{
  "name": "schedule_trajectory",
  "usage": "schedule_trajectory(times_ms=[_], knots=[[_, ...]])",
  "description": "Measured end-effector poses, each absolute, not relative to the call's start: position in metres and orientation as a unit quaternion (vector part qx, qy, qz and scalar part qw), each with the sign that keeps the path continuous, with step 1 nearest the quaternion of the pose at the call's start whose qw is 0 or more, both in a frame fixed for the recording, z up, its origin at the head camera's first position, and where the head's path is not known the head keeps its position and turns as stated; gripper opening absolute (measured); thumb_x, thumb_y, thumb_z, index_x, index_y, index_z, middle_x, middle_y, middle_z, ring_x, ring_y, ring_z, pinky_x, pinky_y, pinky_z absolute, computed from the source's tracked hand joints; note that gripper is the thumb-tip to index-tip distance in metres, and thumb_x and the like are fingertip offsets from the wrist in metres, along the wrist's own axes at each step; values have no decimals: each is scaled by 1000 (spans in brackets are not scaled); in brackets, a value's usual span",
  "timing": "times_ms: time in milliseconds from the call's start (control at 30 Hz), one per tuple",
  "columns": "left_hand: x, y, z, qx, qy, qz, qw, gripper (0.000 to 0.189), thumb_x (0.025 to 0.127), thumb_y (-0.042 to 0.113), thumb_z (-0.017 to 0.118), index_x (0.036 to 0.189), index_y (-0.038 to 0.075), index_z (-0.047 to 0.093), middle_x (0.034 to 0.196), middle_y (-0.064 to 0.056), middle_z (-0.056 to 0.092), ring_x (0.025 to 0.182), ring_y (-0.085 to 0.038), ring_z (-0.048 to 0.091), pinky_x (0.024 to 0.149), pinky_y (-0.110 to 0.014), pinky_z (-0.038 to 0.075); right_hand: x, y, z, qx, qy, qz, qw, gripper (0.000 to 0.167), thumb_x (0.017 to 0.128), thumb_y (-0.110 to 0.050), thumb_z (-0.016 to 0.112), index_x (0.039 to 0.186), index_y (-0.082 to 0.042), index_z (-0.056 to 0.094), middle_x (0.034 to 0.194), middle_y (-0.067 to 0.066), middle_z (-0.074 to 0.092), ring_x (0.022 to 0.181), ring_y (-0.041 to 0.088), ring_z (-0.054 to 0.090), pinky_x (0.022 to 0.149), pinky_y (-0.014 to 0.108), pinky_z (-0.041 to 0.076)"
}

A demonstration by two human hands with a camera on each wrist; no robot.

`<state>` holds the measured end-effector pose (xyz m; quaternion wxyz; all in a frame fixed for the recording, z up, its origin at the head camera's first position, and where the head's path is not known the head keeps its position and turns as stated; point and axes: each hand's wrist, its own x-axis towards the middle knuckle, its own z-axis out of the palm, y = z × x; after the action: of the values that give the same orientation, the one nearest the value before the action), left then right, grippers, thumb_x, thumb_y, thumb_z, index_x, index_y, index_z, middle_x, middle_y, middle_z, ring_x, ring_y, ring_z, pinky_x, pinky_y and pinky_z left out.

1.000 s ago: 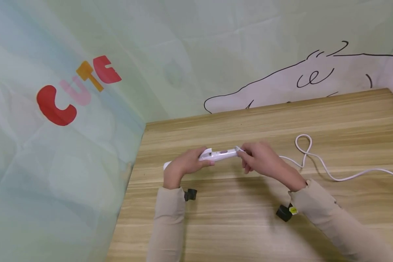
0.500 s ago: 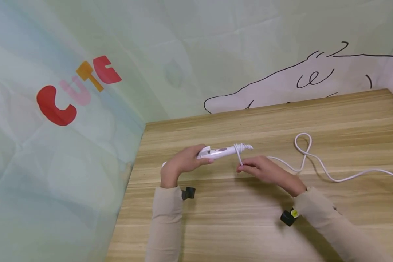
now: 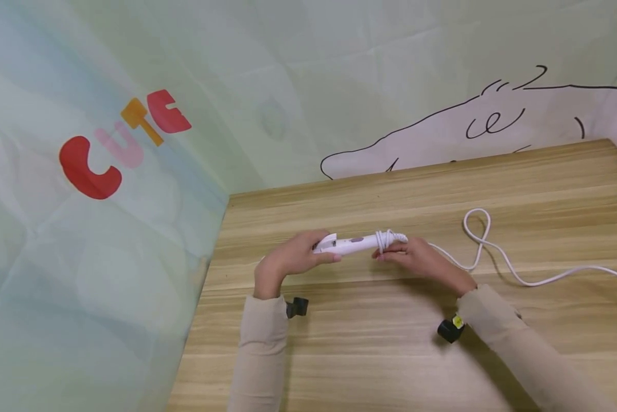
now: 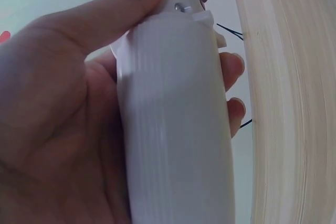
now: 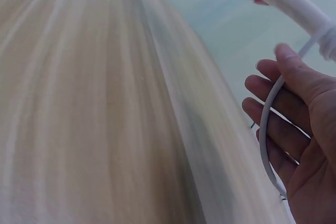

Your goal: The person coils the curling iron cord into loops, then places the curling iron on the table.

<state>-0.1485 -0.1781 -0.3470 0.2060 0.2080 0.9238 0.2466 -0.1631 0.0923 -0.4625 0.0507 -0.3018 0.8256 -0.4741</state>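
A white curling iron [image 3: 353, 245] with a greyish-purple button and a raised lever lies level above the table in the head view. My left hand [image 3: 299, 252] grips it round its wide ridged body [image 4: 176, 108], thumb on the near side and fingertips showing beyond. White cord [image 3: 383, 240] is wound in a few turns round the handle's right end, below the coiled strain relief. Close beside those turns is my right hand [image 3: 418, 260]. In the right wrist view it pinches the cord [image 5: 264, 129] between thumb and forefinger, and the slack bows across the other fingers.
The rest of the cord [image 3: 545, 280] trails over the wooden table [image 3: 349, 343] to the right, with one loop in it. Fabric backdrops stand along the table's left and back edges. Black wrist cameras [image 3: 450, 330] sit at both cuffs.
The right hand has passed the cord round the handle, swinging down toward the body and back up beside the end. More turns now show there. The left hand keeps its grip.
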Motion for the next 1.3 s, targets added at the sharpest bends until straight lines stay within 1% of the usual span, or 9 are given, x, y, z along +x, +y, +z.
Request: schedule_trajectory(times_ms=[133, 233, 367, 433, 600, 733, 933, 1133, 1300], knots=[[-146, -179, -345, 210, 921, 249, 211, 25, 89, 37, 66, 94, 16, 54, 77, 2, 47, 69, -12, 43, 64, -26, 37, -173, 98, -462, -285, 838, -462, 49, 10, 88, -14, 68, 93, -8, 75, 91, 4, 74, 79, 5, 59, 73, 27, 49], [-145, -178, -344, 216, 919, 252, 212, 25, 89, 37, 67, 92, 15, 53, 76, 2, 46, 68, -11, 43, 63, -25, 37, -180, 103, -460, -304, 854, -422, 23, 7, 87, -7, 67, 89, -3, 73, 87, 10, 73, 74, 12, 61, 71, 35, 51], [-143, -175, -343, 221, 920, 244, 213, 26, 89, 37, 67, 90, 15, 53, 76, 2, 47, 68, -11, 43, 63, -25, 37, -192, 109, -450, -344, 861, -374, 6, 14, 87, -1, 64, 98, -1, 73, 97, 14, 72, 87, 26, 68, 78, 44, 52], [-142, -174, -344, 221, 921, 238, 215, 27, 89, 38, 67, 90, 15, 53, 76, 2, 47, 68, -11, 43, 63, -25, 37, -197, 110, -443, -358, 865, -352, -5, 17, 88, -3, 64, 103, -2, 72, 101, 13, 72, 92, 28, 69, 80, 45, 52], [-141, -171, -344, 220, 923, 227, 218, 27, 89, 39, 66, 90, 15, 53, 76, 2, 47, 69, -11, 44, 64, -25, 37, -203, 109, -424, -359, 889, -281, -41, 15, 88, -18, 68, 98, -9, 75, 94, 5, 74, 82, 20, 70, 73, 41, 53], [-141, -168, -345, 221, 922, 229, 222, 27, 89, 36, 67, 89, 13, 53, 76, 2, 47, 69, -11, 44, 64, -24, 37, -203, 106, -407, -345, 906, -242, -49, 14, 89, -24, 68, 93, -13, 75, 89, 2, 74, 76, 17, 68, 68, 40, 53], [-140, -162, -344, 209, 928, 210, 225, 28, 89, 38, 67, 90, 13, 52, 76, 2, 47, 70, -12, 45, 63, -25, 37, -195, 98, -382, -339, 916, -204, -65, 12, 89, -25, 67, 83, -14, 71, 79, -2, 71, 64, 10, 59, 58, 34, 47], [-140, -160, -343, 175, 937, 199, 226, 26, 89, 37, 66, 95, 15, 53, 79, 1, 49, 71, -14, 46, 64, -27, 37, -179, 90, -366, -325, 924, -179, -96, 13, 88, -23, 68, 79, -14, 68, 72, -3, 67, 57, 11, 52, 52, 33, 43], [-142, -162, -344, 167, 940, 198, 222, 26, 89, 37, 66, 93, 14, 53, 77, 2, 48, 71, -14, 46, 65, -27, 37, -165, 84, -363, -291, 935, -189, -74, 16, 90, -22, 66, 78, -12, 66, 66, -3, 61, 55, 12, 48, 51, 31, 40]])
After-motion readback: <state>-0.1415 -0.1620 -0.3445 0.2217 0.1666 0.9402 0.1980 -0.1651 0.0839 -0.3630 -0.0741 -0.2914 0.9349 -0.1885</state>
